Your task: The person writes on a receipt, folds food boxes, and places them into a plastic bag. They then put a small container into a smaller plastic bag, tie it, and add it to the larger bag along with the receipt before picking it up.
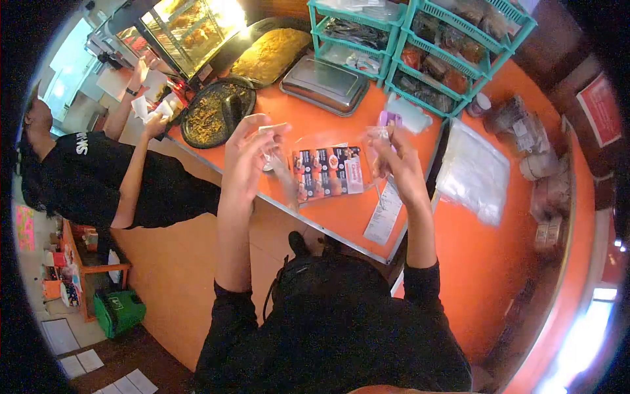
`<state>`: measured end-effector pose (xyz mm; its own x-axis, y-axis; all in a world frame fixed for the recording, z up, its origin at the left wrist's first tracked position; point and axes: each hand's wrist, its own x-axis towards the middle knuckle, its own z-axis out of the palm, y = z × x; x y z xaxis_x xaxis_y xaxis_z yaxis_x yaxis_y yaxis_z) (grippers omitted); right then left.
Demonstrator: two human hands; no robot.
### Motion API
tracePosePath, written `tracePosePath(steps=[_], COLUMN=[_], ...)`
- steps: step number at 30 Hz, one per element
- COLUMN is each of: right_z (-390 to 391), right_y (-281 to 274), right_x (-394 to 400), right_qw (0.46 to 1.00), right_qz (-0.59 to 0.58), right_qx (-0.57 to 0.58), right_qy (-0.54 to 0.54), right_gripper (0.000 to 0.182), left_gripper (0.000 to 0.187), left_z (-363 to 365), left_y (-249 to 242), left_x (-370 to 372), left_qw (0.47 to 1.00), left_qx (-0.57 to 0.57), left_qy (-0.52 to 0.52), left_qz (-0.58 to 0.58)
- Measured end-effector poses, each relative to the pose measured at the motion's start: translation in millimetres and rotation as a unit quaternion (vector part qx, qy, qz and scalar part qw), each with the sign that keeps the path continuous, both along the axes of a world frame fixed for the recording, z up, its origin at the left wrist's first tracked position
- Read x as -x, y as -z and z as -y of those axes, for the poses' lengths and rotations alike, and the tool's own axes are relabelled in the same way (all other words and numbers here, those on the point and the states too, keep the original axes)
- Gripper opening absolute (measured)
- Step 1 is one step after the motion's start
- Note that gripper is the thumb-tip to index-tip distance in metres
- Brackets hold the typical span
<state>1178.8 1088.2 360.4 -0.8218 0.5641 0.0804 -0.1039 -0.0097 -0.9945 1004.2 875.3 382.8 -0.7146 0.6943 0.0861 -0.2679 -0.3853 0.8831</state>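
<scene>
A clear plastic bag (283, 178) hangs between my two hands, above the orange counter (272, 104). At its left edge, my left hand (252, 150) pinches the plastic with curled fingers. My right hand (399, 159) has its thumb and fingers closed on the other side of the plastic. Behind or under the clear plastic is a dark printed menu card (327, 172) with food pictures; whether it is inside the bag I cannot tell. A printed paper slip (383, 215) lies below my right hand.
A dark pan of food (205, 123), a lidded metal tray (326, 84) and teal racks (430, 49) stand at the back. Clear bags (474, 172) lie on the right. A co-worker in black (111, 177) stands at the left, holding white paper near a lit display case (187, 33).
</scene>
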Motion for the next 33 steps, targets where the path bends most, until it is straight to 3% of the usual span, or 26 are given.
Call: tracePosePath(steps=[2,6,9,12,14,15,17,18,19,20,21,22,24,28,30,31,33], right_z=[-5,1,3,26,44,38,27,21,14,9,5,3,2,2,0,-1,5], right_y=[16,30,32,30,21,23,29,30,29,29,28,27,24,35,44,47,54], right_x=[-1,2,12,23,32,32,28,24,20,16,13,12,9,8,5,6,10], right_qw=[0.997,0.999,0.999,0.999,1.0,0.999,0.997,0.994,0.988,0.988,0.975,0.956,0.96,0.959,0.968,0.975,0.978], right_qz=[0.072,0.023,0.004,-0.002,-0.003,-0.041,-0.06,-0.074,-0.041,-0.041,-0.006,0.029,0.039,0.042,0.045,0.047,-0.001], right_qx=[-0.017,0.033,0.05,0.021,-0.027,-0.022,-0.044,-0.062,-0.137,-0.136,-0.195,-0.254,-0.231,-0.189,-0.146,-0.102,-0.093], right_qy=[-0.003,-0.007,0.016,0.033,-0.001,-0.014,0.014,0.045,0.062,0.063,0.104,0.145,0.151,0.204,0.198,0.191,0.187], right_gripper=[0.024,0.023,0.021,0.019,0.017,0.019,0.022,0.026,0.028,0.028,0.024,0.021,0.015,0.004,0.004,0.007,0.01], left_gripper=[0.018,0.018,0.022,0.027,0.034,0.034,0.035,0.035,0.036,0.037,0.037,0.037,0.033,0.027,0.02,0.02,0.018], left_z=[4,19,15,-17,-36,-33,-21,-15,-8,-3,-2,2,10,35,39,38,30], left_y=[14,25,18,15,14,15,17,9,-3,-8,0,6,12,17,9,10,23], left_x=[11,18,18,-5,-15,-10,5,9,13,15,17,18,14,27,26,24,15], left_qw=[0.994,0.992,0.992,0.997,0.983,0.983,0.915,0.914,0.858,0.787,0.754,0.754,0.705,0.644,0.795,0.794,0.934], left_qx=[0.099,0.098,0.094,0.068,0.143,0.142,0.273,0.273,0.356,0.432,0.42,0.419,0.418,0.507,0.486,0.485,0.241], left_qy=[-0.021,-0.001,-0.063,-0.042,0.062,0.06,0.035,0.036,-0.024,-0.083,-0.154,-0.154,-0.256,-0.194,-0.101,-0.102,-0.092], left_qz=[0.045,0.076,0.06,-0.007,-0.093,-0.095,-0.296,-0.297,-0.369,-0.433,-0.482,-0.482,-0.513,-0.539,-0.349,-0.352,-0.247])
